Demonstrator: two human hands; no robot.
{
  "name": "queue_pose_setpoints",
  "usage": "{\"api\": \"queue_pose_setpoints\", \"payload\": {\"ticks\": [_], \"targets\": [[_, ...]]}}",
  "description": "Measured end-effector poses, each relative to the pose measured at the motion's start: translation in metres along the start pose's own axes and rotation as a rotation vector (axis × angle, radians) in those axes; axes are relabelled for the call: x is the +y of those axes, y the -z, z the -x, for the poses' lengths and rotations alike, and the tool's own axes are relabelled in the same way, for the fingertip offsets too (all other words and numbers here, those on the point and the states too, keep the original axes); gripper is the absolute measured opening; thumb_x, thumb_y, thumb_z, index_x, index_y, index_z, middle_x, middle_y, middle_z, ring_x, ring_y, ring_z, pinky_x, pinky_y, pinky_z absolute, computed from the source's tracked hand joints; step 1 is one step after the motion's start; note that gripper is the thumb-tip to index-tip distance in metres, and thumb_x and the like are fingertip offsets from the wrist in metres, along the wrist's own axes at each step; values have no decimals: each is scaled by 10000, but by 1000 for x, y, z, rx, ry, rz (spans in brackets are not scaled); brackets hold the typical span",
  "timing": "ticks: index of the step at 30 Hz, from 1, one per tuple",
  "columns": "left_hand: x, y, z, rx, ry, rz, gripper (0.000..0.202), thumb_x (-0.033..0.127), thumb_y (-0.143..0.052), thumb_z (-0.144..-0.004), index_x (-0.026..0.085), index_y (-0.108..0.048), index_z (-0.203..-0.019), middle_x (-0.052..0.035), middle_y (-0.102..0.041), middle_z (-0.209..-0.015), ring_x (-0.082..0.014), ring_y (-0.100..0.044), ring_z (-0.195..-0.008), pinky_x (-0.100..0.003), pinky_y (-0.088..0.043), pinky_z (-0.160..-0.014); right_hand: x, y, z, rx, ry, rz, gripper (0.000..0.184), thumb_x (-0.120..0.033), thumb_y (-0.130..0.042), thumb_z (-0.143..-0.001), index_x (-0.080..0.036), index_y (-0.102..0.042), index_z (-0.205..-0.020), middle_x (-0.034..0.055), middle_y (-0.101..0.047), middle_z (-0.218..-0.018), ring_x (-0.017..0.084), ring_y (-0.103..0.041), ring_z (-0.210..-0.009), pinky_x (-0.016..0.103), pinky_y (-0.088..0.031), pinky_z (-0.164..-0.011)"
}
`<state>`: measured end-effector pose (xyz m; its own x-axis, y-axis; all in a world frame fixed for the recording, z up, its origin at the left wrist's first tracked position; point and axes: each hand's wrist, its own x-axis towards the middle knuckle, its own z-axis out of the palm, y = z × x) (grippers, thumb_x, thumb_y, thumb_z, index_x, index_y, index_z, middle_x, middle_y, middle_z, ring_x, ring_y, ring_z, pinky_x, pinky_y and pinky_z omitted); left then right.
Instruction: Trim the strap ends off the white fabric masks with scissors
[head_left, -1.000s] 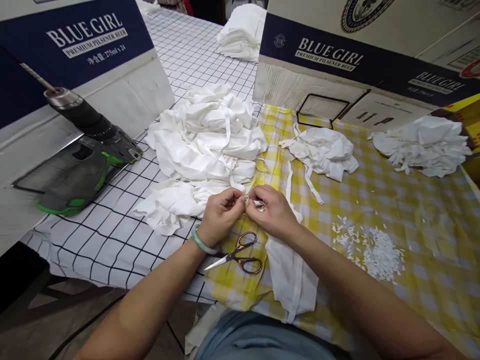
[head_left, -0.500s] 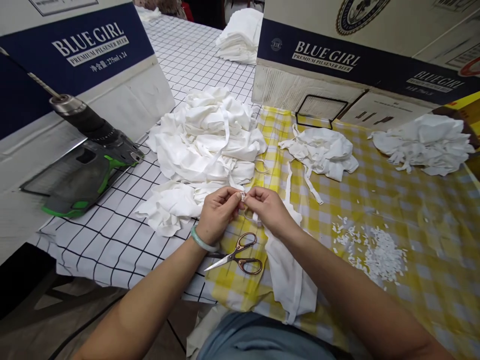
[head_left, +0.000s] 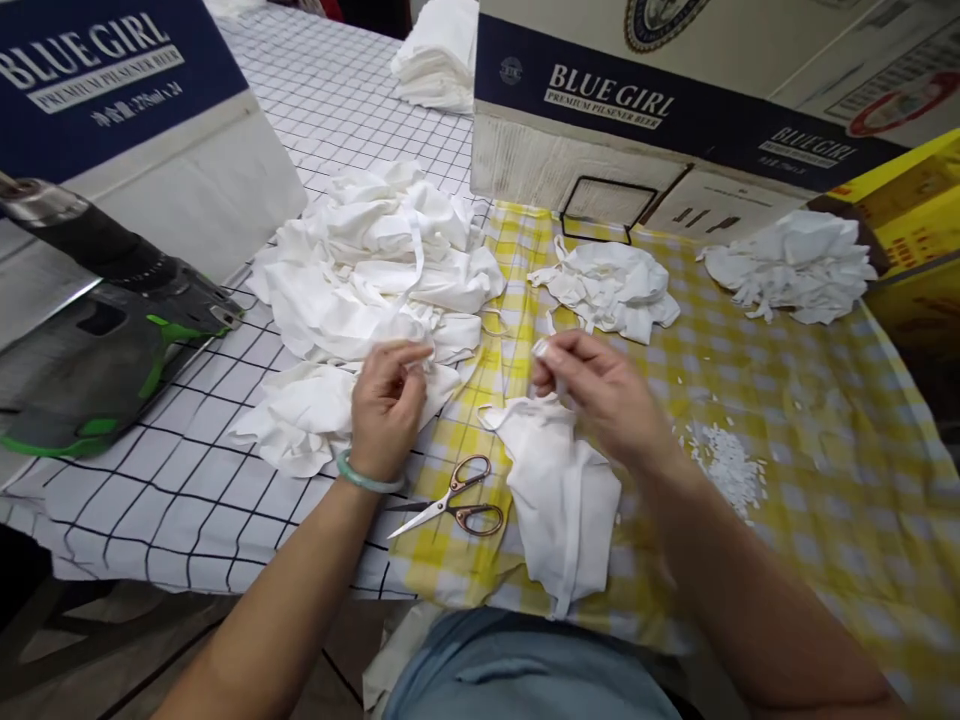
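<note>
Hands that met over the scissors (head_left: 454, 497) a moment ago have now drawn apart. Your left hand (head_left: 388, 405) has moved to the left of the scissors and sits at the near edge of the big heap of white cloth (head_left: 375, 270), its fingers curled loosely, thumb and fingertips close together; whether they pinch anything is too blurred to tell. Your right hand (head_left: 600, 395) has swung up and to the right of the scissors, and its grip is closed on a small white strap end (head_left: 541, 349) at the fingertips. That strap belongs to the white garment (head_left: 562, 495) lying just right of the scissors on the yellow checked cloth (head_left: 825, 480), its top edge now lifted towards your right hand.

The scissors lie flat where they lay before, blades pointing left, handles right. The view itself has shifted leftward and closer since half a second ago, so the drill (head_left: 97, 330), far left of the scissors on the black-gridded cloth (head_left: 187, 490), is partly cut off. Beyond the scissors and to their right sit two smaller white piles (head_left: 611, 285) (head_left: 795, 262), with white snippings (head_left: 724, 465) scattered to the right of the garment. Cardboard boxes (head_left: 637, 110) stand behind.
</note>
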<state>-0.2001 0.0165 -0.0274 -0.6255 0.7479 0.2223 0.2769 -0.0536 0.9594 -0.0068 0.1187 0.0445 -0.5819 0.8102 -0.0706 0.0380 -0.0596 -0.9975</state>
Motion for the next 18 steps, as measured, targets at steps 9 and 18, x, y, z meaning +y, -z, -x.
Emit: {"api": "queue_pose_setpoints", "payload": {"ticks": [9, 18], "targets": [[73, -23, 50, -485, -344, -260, 146, 176, -527, -887, 159, -652, -960, -96, -638, -986, -217, -609, -968, -355, -501, -850, -80, 54, 96, 139, 246, -13, 157, -205, -658, -871, -254, -611, -1012, -28, -636, -701, 137, -610, -651, 266, -532, -638], [82, -60, 120, -581, 1028, 670, 312, 284, -742, -773, 149, -641, -1035, -65, -669, -941, -108, -627, -700, -231, -540, -656, -24, 11, 189, -650, -110, -75, 101, -177, -538, -895, -149, -625, -938, 41, -699, -730, 137, -676, -736, 259, -548, -730]]}}
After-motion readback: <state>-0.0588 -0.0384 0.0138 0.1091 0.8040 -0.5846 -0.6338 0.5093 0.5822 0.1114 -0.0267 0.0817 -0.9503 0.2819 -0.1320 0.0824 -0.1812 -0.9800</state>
